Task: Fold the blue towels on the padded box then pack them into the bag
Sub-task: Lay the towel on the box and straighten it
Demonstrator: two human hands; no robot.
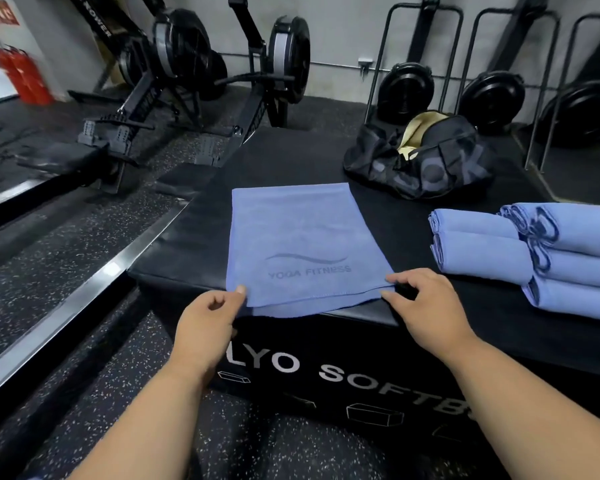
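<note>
Both grips sit at the near edge of the blue towel (pixel 298 244): your left hand (pixel 207 327) pinches the near left corner between thumb and curled fingers, and your right hand (pixel 426 313) has its fingertips (pixel 394 280) on the near right corner with the thumb low beside the hem, so it looks like a light pinch rather than a full hold. The towel lies flat on top of the padded box (pixel 187 237), already doubled, with a lower layer peeking out past the near hem and slightly over the box's front edge.

My read is that you are about to make the next fold. Before you lift, square the two layers: draw the upper hem toward you, or tuck the lower one back, until the edges meet. Take both layers in each pinch, not just the top one, or the under layer will drag and skew. Then carry the near edge straight away from you toward the far edge, keeping both hands level so the sides stay in line, and lay it down without letting go early. Smooth outward from the middle once it rests.

The folded towels (pixel 534 251) are stacked at your right on the box, and the bag (pixel 420 157) stands open at the far side, well apart from the towel. Match this one to the stack's shape so it packs evenly later.
</note>
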